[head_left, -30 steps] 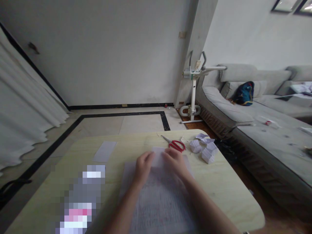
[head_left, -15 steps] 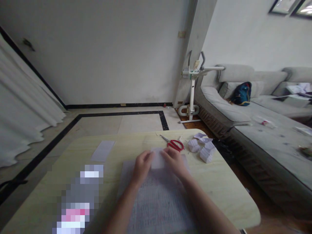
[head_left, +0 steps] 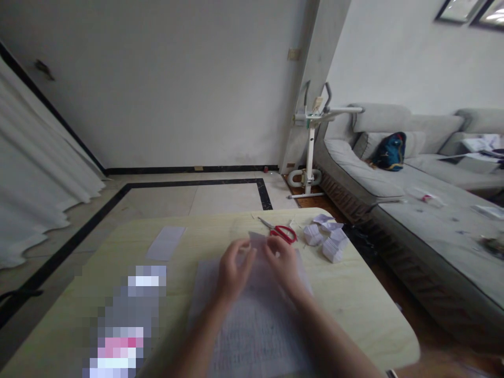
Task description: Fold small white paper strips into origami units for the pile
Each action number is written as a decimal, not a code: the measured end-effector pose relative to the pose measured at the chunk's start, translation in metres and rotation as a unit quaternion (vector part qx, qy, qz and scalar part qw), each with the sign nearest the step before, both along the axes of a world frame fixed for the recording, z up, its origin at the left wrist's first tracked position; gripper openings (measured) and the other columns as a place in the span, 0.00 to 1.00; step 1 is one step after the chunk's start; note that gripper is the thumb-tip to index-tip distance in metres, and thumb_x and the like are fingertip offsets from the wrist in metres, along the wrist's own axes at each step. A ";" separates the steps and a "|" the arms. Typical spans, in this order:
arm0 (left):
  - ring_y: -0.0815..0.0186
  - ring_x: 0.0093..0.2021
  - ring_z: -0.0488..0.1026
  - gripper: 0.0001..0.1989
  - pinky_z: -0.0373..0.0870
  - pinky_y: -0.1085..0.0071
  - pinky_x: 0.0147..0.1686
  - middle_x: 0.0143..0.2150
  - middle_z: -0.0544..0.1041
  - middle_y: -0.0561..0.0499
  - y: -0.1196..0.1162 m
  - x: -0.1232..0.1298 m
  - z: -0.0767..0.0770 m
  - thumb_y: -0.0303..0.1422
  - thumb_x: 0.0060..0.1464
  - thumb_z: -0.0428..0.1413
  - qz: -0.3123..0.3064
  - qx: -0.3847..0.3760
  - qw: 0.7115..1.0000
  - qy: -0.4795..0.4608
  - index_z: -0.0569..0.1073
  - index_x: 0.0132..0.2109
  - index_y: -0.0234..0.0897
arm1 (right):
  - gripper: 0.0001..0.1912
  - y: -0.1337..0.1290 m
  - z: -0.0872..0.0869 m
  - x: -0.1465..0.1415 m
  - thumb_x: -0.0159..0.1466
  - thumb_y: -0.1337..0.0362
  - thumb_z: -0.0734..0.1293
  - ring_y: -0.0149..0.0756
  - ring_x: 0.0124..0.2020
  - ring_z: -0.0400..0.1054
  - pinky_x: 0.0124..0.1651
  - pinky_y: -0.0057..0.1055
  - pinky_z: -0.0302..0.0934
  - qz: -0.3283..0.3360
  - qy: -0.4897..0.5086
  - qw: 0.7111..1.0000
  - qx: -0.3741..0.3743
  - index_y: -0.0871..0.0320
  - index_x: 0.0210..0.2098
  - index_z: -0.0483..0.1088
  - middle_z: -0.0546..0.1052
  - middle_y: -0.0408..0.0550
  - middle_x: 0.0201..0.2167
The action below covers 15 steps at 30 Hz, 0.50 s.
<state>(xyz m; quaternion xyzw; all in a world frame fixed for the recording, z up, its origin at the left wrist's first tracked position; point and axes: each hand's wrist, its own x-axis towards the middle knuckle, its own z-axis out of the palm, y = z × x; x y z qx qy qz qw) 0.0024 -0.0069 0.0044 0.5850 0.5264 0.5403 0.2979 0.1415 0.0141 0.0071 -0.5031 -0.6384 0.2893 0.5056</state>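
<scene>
A small piece of white paper point(head_left: 258, 240) is held up between my two hands, its top edge showing above the fingers. My left hand point(head_left: 235, 268) has thumb and fingers curled at its left side. On the right, my right hand point(head_left: 282, 260) pinches the paper. Beneath both hands lies a large sheet with writing point(head_left: 255, 325) on the wooden table point(head_left: 350, 304). Red-handled scissors point(head_left: 283, 232) rest just beyond my right hand.
Folded paper pieces point(head_left: 333, 244) sit at the table's back right. A blank paper slip point(head_left: 166, 243) lies at the back left, with a pixelated object point(head_left: 128, 315) nearer. Past the table stand an exercise machine point(head_left: 311, 147) and a grey sofa point(head_left: 425, 210).
The small paper has tilted and less of it shows between my hands. My left fingers have risen slightly and curved more; my right hand has shifted a little.
</scene>
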 end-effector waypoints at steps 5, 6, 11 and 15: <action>0.62 0.40 0.73 0.15 0.68 0.71 0.40 0.39 0.77 0.46 -0.001 0.006 0.005 0.39 0.53 0.54 -0.021 -0.056 0.994 -0.096 0.72 0.44 0.34 | 0.10 -0.009 0.002 -0.008 0.56 0.66 0.65 0.31 0.26 0.62 0.29 0.27 0.58 0.090 -0.051 0.994 0.047 0.57 0.38 0.72 0.71 0.47 0.30; 0.62 0.39 0.73 0.14 0.68 0.72 0.39 0.38 0.77 0.46 0.000 0.004 0.006 0.39 0.53 0.54 0.001 -0.062 0.993 -0.104 0.73 0.42 0.34 | 0.10 -0.009 0.003 -0.008 0.56 0.66 0.65 0.31 0.27 0.62 0.29 0.27 0.58 0.102 -0.056 0.992 0.052 0.57 0.38 0.72 0.71 0.47 0.31; 0.67 0.29 0.70 0.15 0.65 0.76 0.28 0.28 0.75 0.51 0.007 -0.007 0.005 0.42 0.50 0.56 0.053 -0.097 0.984 -0.137 0.75 0.37 0.32 | 0.11 -0.008 0.007 -0.003 0.57 0.66 0.64 0.29 0.25 0.61 0.29 0.27 0.58 0.058 -0.031 0.997 0.038 0.58 0.40 0.70 0.71 0.46 0.31; 0.70 0.24 0.67 0.16 0.61 0.78 0.23 0.24 0.72 0.54 0.006 -0.007 0.001 0.43 0.50 0.55 0.051 -0.108 0.981 -0.155 0.74 0.37 0.32 | 0.11 -0.003 0.001 -0.001 0.58 0.64 0.64 0.29 0.24 0.63 0.28 0.26 0.58 0.054 0.013 0.998 -0.032 0.59 0.40 0.70 0.73 0.46 0.31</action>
